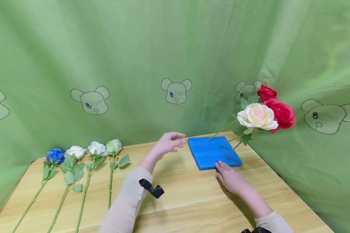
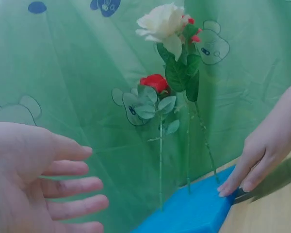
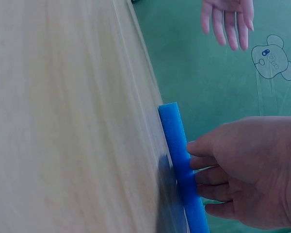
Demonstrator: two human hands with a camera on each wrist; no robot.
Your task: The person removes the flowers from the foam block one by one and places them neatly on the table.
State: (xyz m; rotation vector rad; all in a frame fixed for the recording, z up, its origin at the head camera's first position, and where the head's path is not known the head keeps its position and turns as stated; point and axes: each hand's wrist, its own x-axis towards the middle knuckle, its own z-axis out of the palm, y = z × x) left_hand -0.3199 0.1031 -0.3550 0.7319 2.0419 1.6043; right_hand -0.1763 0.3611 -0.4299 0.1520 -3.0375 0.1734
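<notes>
A flat blue foam block [image 1: 205, 153] lies on the table towards the right. Three stems stand in it, leaning right in the head view: a cream rose [image 1: 256, 116], a large red rose [image 1: 283, 115] and a smaller red rose [image 1: 266, 93]. My right hand [image 1: 231, 178] rests its fingertips on the block's near edge, fingers nearly straight. Off the block's left side, my left hand [image 1: 169, 143] is raised over the table with loosely bent, spread fingers. Nothing is between them, as the left wrist view also shows.
On the table's left side lie a blue rose [image 1: 55, 156], two white roses, one of them upright-petalled [image 1: 97, 148], and a greenish-white rose [image 1: 114, 146], stems towards me. A green curtain [image 1: 134, 64] with bear-head prints hangs behind and along the right side of the wooden table [image 1: 178, 200].
</notes>
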